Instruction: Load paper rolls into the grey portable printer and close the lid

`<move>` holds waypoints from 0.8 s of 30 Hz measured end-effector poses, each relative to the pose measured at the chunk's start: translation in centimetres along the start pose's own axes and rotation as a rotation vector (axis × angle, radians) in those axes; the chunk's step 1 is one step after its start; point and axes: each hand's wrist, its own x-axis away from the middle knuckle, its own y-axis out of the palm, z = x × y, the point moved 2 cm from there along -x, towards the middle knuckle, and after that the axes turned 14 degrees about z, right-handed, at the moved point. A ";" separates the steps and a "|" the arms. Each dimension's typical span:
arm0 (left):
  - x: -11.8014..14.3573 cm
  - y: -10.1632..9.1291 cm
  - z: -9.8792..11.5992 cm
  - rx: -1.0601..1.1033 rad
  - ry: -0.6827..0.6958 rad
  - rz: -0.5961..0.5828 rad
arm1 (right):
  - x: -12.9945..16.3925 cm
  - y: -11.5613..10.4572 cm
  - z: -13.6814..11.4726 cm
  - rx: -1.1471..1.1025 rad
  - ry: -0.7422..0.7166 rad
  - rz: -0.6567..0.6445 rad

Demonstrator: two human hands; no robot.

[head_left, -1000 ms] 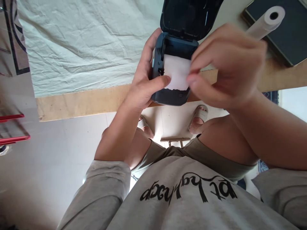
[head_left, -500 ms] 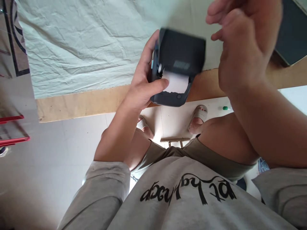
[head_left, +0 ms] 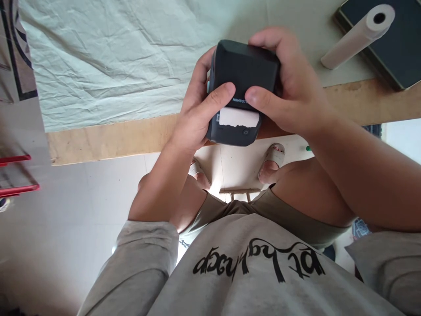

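Printer (head_left: 240,87) held at the table's (head_left: 131,138) near edge; lid (head_left: 246,66) down, torn-edged paper (head_left: 239,117) protruding. Probably light, rigid, smooth-shelled; best held by its sides. Left hand (head_left: 200,105) and right hand (head_left: 292,87) grasp it, 2 thumbs on lid. 0.5 s earlier: lid partly raised, right hand clear.

Probably a home, judging by the sandals (head_left: 279,155), tiled floor (head_left: 95,193) and cloth-draped wooden table (head_left: 115,139).

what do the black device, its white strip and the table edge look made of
Black device: probably matte plastic, from its soft, dull highlights. White strip: likely matte paper, from its ragged edge. Table edge: apparently wood, dull, from its mottled tan surface.
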 end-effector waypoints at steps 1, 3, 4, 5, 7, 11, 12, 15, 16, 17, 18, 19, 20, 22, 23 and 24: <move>-0.1 -0.1 -0.1 -0.009 0.007 -0.010 | 0.0 0.1 0.0 0.001 -0.006 0.001; -0.3 -0.3 -0.3 -0.023 0.042 -0.033 | 0.1 0.1 -0.2 0.020 -0.015 0.014; -0.4 -0.5 -0.5 -0.029 0.059 -0.043 | 0.1 0.1 -0.2 0.038 -0.016 0.023; -0.5 -0.6 -0.6 -0.032 0.070 -0.047 | 0.2 0.1 -0.2 0.054 -0.014 0.036; -0.8 -0.8 -1.0 -0.035 0.061 -0.032 | 0.3 0.2 -0.3 0.076 -0.012 0.049; -1.0 -0.9 -1.1 0.018 0.054 -0.142 | 0.2 0.2 -0.2 0.122 -0.013 0.050; -1.0 -0.9 -1.0 0.033 0.037 -0.098 | 0.2 0.2 -0.1 0.132 -0.015 0.051; -0.7 -0.7 -0.5 0.061 0.014 -0.056 | 0.1 0.3 0.0 0.127 -0.009 0.042; -0.6 -0.5 -0.4 0.059 0.011 -0.047 | 0.1 0.3 0.0 0.117 -0.007 0.041; -0.5 -0.4 -0.2 0.048 0.007 -0.038 | 0.2 0.3 0.1 0.111 -0.003 0.041; -0.4 -0.2 -0.1 0.031 0.008 -0.036 | 0.2 0.3 0.1 0.106 -0.005 0.043; -0.3 -0.1 -0.1 0.014 0.013 -0.033 | 0.2 0.3 0.0 0.102 -0.008 0.042; -0.2 0.0 -0.1 -0.007 0.016 -0.031 | 0.3 0.3 0.0 0.100 -0.012 0.042; -0.1 0.3 0.0 -0.034 0.029 -0.008 | 0.4 0.2 -0.1 0.095 -0.016 0.030; 0.0 0.4 0.0 -0.034 0.027 0.003 | 0.4 0.1 -0.2 0.090 -0.016 0.025; 0.0 0.4 0.1 -0.028 0.015 0.015 | 0.5 0.1 -0.2 0.084 -0.018 0.019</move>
